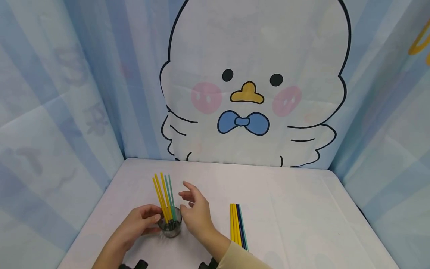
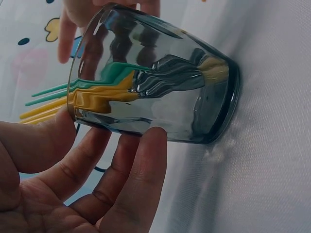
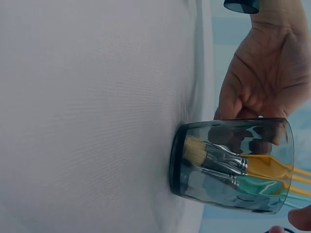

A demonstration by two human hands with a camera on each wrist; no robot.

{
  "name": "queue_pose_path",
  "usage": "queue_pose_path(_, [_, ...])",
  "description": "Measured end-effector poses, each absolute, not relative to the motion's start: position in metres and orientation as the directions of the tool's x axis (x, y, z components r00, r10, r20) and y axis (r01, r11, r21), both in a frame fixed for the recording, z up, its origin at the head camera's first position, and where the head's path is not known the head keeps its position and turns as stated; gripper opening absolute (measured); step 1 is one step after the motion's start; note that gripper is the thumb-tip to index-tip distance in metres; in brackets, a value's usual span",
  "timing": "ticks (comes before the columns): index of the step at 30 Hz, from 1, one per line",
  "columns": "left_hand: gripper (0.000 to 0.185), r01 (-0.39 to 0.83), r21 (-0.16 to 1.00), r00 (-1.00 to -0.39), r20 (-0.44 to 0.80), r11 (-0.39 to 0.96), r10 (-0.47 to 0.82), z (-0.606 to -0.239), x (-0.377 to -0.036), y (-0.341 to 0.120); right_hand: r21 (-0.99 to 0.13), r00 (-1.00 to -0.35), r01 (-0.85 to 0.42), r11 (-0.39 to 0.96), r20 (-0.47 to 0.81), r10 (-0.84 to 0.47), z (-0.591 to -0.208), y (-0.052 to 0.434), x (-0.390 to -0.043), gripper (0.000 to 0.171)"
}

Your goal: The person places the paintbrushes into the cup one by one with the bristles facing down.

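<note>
A smoked-glass tumbler stands upright on the table, left of the middle. Several paintbrushes lean in it, bristles down, their yellow and green handles sticking out above the rim. My left hand holds the tumbler's left side, thumb by the rim and fingers against the glass. On the other side is my right hand, fingers loosely spread and nothing in them, its thumb close to the rim. Through the glass, the right wrist view shows pale bristles and metal ferrules near the bottom.
Several slim yellow, dark blue and green sticks lie side by side on the white-covered table, right of my right forearm, which overlaps their near ends. A curtain with a cartoon bird stands behind the table's far edge.
</note>
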State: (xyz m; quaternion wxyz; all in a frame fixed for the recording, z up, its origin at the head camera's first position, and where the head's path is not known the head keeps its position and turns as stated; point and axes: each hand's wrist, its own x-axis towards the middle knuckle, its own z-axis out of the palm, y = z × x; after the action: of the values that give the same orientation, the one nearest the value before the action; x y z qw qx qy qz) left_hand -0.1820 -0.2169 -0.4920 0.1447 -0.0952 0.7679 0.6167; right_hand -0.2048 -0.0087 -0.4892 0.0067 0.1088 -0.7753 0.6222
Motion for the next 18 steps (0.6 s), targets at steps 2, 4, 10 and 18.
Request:
queue_pose_path(2, [0.025,-0.324,0.919,-0.94,-0.34,0.226,0.033,-0.492,-0.182,-0.216,-0.966,-0.975,-0.171,0.193,0.139,-0.171,-0.49,-0.006,-0.203,0.067])
queue_pose_path(4, [0.025,-0.324,0.918,-0.94,-0.34,0.228,0.03,-0.491,-0.182,-0.215,-0.97,-0.975,-0.166,0.18,0.133,-0.18,-0.49,-0.005,-0.202,0.067])
queue_pose_path(10, [0.024,-0.327,0.917,-0.939,-0.342,0.229,0.026,-0.49,-0.181,-0.214,-0.974,-0.973,-0.162,0.155,0.132,-0.188,-0.487,-0.002,-0.2,0.066])
queue_pose_path(18, [0.023,-0.326,0.918,-0.94,-0.341,0.226,0.028,-0.492,-0.182,-0.215,-0.981,-0.975,-0.13,0.141,0.101,-0.199,-0.487,0.008,-0.197,0.062])
